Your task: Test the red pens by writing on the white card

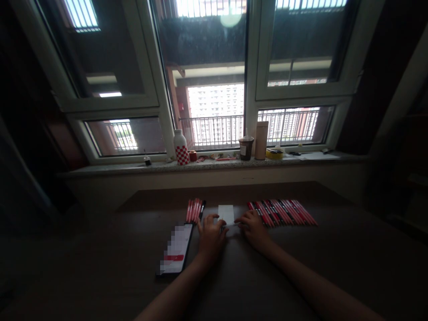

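Over the middle of the table, my left hand (211, 236) and my right hand (254, 228) face each other a short way apart. Between their fingertips runs a thin, pale strip-like piece (231, 224); its exact kind is too small and dark to make out. My left thumb and fingers pinch its left end, and the fingers of my right hand close on its right end. Just beyond lies a small white sheet of paper (225, 211). A row of several red and black pens (281, 212) is beside my right hand. Several more pens (194, 210) lie beyond my left hand.
A phone (177, 249) with a lit screen lies on the dark table (117, 249), left of my left forearm. On the windowsill (214, 166) stand a red-checked bottle (181, 149), a dark cup (246, 149), a tall beige flask (261, 140) and a yellow tape roll (274, 154).
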Motion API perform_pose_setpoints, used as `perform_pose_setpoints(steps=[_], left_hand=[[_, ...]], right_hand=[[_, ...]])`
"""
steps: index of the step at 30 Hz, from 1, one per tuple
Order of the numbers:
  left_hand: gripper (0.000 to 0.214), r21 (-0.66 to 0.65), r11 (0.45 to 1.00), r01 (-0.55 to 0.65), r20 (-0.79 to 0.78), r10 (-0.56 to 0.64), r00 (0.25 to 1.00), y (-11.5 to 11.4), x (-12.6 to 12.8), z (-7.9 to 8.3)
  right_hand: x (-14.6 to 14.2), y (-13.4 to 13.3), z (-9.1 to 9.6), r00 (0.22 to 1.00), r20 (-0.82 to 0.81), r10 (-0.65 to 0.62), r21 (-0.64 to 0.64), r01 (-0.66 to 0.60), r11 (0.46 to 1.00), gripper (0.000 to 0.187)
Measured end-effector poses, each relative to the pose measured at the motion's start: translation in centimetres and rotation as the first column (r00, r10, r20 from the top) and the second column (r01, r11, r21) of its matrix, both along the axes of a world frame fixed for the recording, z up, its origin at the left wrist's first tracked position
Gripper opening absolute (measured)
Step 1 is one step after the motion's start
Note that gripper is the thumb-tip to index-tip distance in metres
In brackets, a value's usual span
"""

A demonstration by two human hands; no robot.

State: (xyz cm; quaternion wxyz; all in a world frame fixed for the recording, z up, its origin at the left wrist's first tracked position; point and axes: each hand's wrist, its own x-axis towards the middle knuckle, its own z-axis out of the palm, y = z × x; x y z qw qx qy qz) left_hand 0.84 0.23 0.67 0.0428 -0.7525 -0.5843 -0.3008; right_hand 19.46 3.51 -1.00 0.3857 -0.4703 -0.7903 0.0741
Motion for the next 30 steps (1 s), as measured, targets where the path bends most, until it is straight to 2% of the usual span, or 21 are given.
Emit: perform_pose_setpoints(steps=[9,13,22,30], left_hand=[[0.014,0.010,1.000,-0.016,-0.004,0.016,1.000,0.13,-0.05,-0.12],[0.013,0.017,0.999,-0.039,-0.009,0.039,0.999,0.05,0.01,0.00],[0.010,0.045,0.997,-0.067,-0.060,0.070,0.996,0.00,0.09,-0.08],[0.007,0.105,0.994,-0.030,-0.157,0.046,0.987,0.09,0.05,0.12]], right_hand=[[-0.04,-0.45,0.45,0.997,-0.009,0.082,-0.007,-0.083,0.997,0.024],[-0.06,-0.23,0.25,0.997,0.039,0.061,0.013,-0.062,0.998,0.027],[-0.22,-0.11,0.03,0.993,0.118,-0.018,0.050,0.012,0.999,0.014],[-0.18,-0.52,0.50,0.991,0.130,-0.033,0.076,0.023,0.997,0.013]])
